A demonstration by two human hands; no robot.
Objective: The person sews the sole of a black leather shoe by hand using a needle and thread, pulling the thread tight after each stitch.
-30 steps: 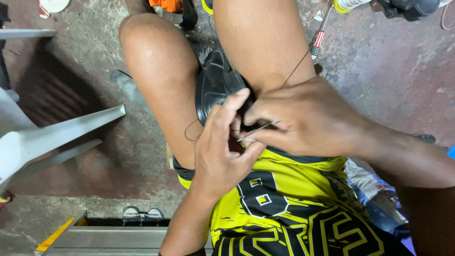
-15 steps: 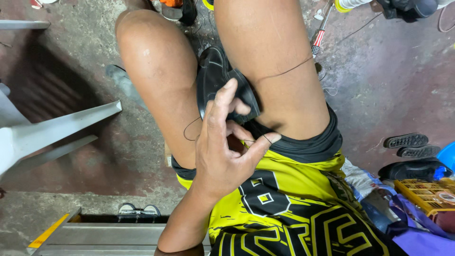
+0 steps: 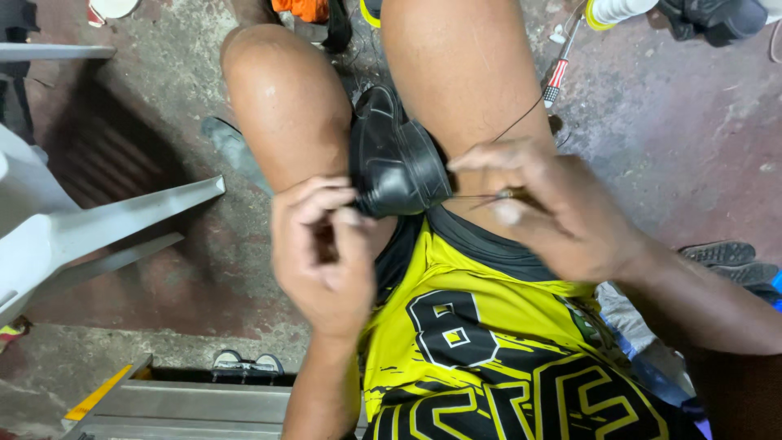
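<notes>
Shoe: a black leather shoe (image 3: 397, 159) with a dark rubber sole sits wedged between the person's two bare thighs, toe pointing away from the body, heel end toward the lap.
Left hand: the left hand (image 3: 326, 248) is at the near left edge of the shoe; fingers curled and pressed together, thumb and forefinger pinching at the shoe's rim where the upper meets the sole. What lies between the fingertips is too small to tell.
Right hand: the right hand (image 3: 546, 208) is just right of the shoe, over the right thigh; fingers bunched, thumb and forefinger pinching a thin metal needle or awl tip (image 3: 509, 194) that points at the shoe.
Thread: a thin dark thread (image 3: 521, 118) runs from the right hand up across the right thigh; short strands stretch between the needle and the shoe's side.
Clothing: yellow-and-black patterned sports shorts (image 3: 489, 342) cover the lap, with a dark waistband edge just below the shoe.
Floor: stained grey concrete floor (image 3: 692, 122) lies under the legs.
Left side: a white plastic chair (image 3: 73, 236) stands near the left knee, apart from it.
Far right: a red-handled slim tool (image 3: 556, 77) lies on the floor beyond the right thigh; a pair of dark sandal soles (image 3: 725, 261) lies by the right forearm.
</notes>
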